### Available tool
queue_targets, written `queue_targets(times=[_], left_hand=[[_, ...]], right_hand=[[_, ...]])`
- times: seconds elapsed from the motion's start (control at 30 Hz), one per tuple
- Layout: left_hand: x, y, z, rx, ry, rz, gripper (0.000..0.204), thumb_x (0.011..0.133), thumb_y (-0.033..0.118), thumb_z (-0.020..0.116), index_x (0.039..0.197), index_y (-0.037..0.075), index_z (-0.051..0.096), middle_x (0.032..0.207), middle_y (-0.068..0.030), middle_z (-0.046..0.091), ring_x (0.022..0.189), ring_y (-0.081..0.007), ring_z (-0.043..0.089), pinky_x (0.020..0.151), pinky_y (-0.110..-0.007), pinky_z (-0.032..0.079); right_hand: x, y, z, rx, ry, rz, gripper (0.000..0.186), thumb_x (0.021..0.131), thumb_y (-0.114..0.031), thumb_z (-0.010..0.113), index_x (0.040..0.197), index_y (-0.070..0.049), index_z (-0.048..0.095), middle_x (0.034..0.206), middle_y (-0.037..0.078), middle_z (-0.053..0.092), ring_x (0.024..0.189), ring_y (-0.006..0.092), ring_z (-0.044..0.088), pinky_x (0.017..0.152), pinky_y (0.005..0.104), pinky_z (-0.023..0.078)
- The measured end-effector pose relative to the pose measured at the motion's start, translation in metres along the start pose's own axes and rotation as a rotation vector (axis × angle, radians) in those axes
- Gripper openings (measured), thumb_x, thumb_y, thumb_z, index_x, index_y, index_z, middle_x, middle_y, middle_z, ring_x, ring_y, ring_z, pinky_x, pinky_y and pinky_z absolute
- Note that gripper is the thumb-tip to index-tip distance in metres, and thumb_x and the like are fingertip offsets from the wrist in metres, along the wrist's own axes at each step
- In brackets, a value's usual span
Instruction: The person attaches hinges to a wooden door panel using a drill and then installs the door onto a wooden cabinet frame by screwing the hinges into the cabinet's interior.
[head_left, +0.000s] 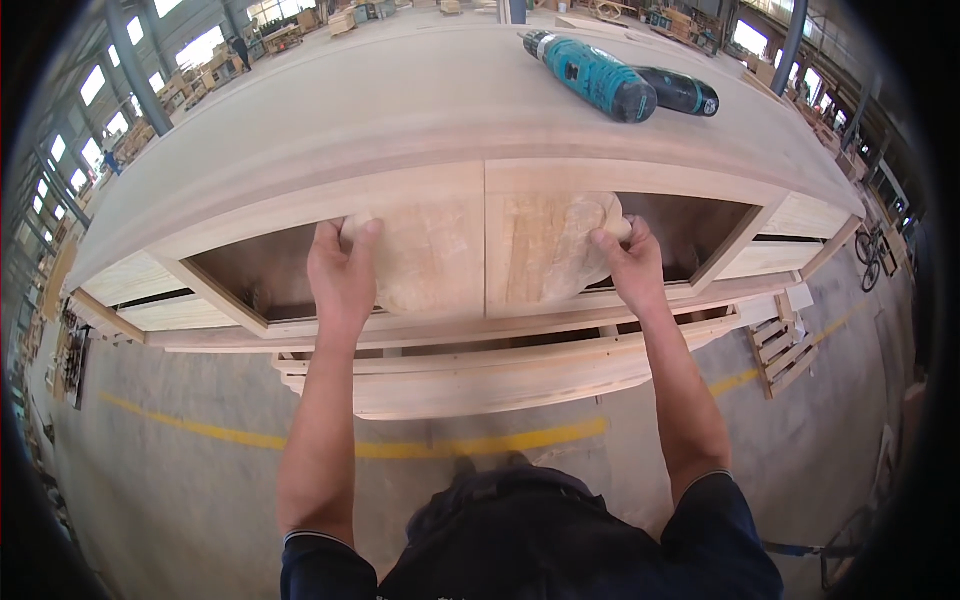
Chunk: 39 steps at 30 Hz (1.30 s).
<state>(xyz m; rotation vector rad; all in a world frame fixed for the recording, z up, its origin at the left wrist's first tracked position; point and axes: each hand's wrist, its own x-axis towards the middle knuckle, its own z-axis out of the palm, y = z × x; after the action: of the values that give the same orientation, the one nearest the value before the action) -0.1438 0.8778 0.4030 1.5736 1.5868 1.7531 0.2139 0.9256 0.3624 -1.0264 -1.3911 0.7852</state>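
A long unpainted wooden cabinet stands in front of me, with two pale door panels meeting at a narrow vertical seam in the middle of its front. My left hand (343, 270) is closed on the curved outer edge of the left door panel (430, 240), thumb on its face and fingers curled behind. On the other side, my right hand (633, 265) pinches the rounded outer edge of the right door panel (535, 245) near its top. Dark openings flank both panels. On the cabinet top (330, 110) lies a teal and black cordless drill (590, 78).
Light wood drawer fronts (775, 260) sit at the cabinet's ends. Below it is a slatted wooden frame (500, 375). A small pallet (782, 355) and a bicycle (872, 255) stand to the right. A yellow line (480, 443) crosses the concrete floor.
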Motion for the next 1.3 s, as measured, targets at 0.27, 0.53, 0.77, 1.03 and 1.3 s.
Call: queue_targets(times=[0.27, 0.53, 0.77, 1.03, 1.3], left_hand=[[-0.001, 0.002, -0.003, -0.04, 0.004, -0.01, 0.028, 0.093, 0.017, 0.071, 0.111, -0.003, 0.064, 0.087, -0.002, 0.066, 0.074, -0.0057, 0.054, 0.068, -0.023, 0.047], [0.002, -0.002, 0.007, -0.168, 0.014, 0.028, 0.026, 0.093, 0.018, 0.072, 0.107, -0.002, 0.064, 0.082, 0.0, 0.064, 0.07, -0.0047, 0.05, 0.064, -0.022, 0.044], [-0.002, 0.006, -0.001, 0.148, 0.054, 0.13, 0.029, 0.091, 0.025, 0.074, 0.095, -0.001, 0.063, 0.071, -0.0091, 0.057, 0.061, -0.0154, 0.049, 0.057, -0.031, 0.045], [0.003, 0.0, -0.004, -0.059, -0.031, -0.117, 0.033, 0.091, 0.03, 0.074, 0.094, -0.002, 0.065, 0.083, -0.0163, 0.064, 0.075, -0.0248, 0.061, 0.071, -0.039, 0.05], [-0.005, 0.008, -0.008, -0.139, -0.076, -0.096, 0.033, 0.091, 0.027, 0.074, 0.095, -0.003, 0.064, 0.078, -0.0138, 0.064, 0.066, -0.0227, 0.059, 0.067, -0.037, 0.049]], right_hand=[[-0.002, -0.007, 0.002, 0.079, -0.007, 0.036, 0.031, 0.092, -0.021, 0.076, 0.105, 0.001, 0.059, 0.093, 0.003, 0.067, 0.083, 0.007, 0.059, 0.076, 0.025, 0.051], [0.004, 0.002, -0.007, 0.061, -0.021, 0.033, 0.028, 0.092, -0.018, 0.075, 0.105, 0.001, 0.059, 0.094, 0.004, 0.068, 0.084, 0.0078, 0.06, 0.077, 0.0249, 0.051], [0.002, 0.013, -0.015, -0.097, -0.008, -0.002, 0.024, 0.094, -0.015, 0.071, 0.112, 0.0, 0.064, 0.095, 0.002, 0.07, 0.081, 0.0067, 0.059, 0.071, 0.0244, 0.049], [0.007, 0.008, -0.016, -0.085, -0.105, 0.018, 0.026, 0.098, -0.017, 0.066, 0.117, -0.002, 0.06, 0.099, 0.0, 0.067, 0.084, 0.0047, 0.057, 0.076, 0.0219, 0.046], [0.012, 0.013, -0.027, -0.162, -0.127, -0.007, 0.037, 0.098, -0.024, 0.068, 0.123, 0.0, 0.058, 0.098, 0.001, 0.067, 0.085, 0.0057, 0.056, 0.08, 0.0226, 0.045]])
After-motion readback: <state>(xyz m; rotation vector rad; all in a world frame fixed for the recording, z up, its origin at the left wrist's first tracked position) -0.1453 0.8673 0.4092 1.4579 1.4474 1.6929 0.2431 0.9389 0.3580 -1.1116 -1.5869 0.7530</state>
